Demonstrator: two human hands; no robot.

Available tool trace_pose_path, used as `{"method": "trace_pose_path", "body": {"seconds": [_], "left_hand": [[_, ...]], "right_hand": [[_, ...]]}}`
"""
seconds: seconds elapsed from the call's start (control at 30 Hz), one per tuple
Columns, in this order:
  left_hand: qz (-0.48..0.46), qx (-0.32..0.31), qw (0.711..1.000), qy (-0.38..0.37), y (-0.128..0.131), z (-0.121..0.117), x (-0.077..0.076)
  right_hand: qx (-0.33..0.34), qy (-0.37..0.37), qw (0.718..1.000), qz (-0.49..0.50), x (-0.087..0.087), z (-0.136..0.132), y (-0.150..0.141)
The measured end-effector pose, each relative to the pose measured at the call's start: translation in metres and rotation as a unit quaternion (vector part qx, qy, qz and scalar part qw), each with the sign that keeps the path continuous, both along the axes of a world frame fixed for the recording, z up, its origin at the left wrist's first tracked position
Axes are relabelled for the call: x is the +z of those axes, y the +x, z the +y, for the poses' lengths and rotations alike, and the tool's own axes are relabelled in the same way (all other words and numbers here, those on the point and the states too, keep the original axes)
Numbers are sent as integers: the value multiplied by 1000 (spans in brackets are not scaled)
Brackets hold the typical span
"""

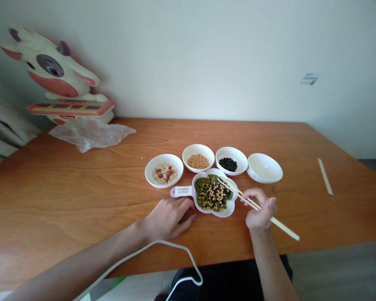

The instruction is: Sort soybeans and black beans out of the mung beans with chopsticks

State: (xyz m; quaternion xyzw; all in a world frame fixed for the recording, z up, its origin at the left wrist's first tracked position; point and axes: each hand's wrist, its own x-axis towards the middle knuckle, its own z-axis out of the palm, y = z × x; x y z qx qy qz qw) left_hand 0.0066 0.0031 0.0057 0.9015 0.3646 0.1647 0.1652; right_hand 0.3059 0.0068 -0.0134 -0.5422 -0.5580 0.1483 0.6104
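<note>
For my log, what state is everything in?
Leftmost bowl, peanuts inside
Second bowl, yellow beans inside
Third bowl, black beans inside
Rightmost bowl, no contents visible
Dish, mixed beans inside
Chopsticks, tips over dish
Right hand, holding chopsticks
Left hand, resting by dish
Plastic bag, crumpled
Toy cow, upright
Pale strip, flat
Cable, bent

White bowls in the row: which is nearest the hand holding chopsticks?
The rightmost bowl, just beyond the right hand holding the chopsticks. The other bowls, with black beans, yellow beans and peanuts, stand farther left and farther away.
</note>
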Motion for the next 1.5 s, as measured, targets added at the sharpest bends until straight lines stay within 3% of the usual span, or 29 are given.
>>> {"method": "trace_pose_path", "body": {"seconds": [1.5], "left_hand": [[5,-11,1000,-9,-4,0,-1]], "right_hand": [[94,-37,995,11,-4,-7,-1]]}}
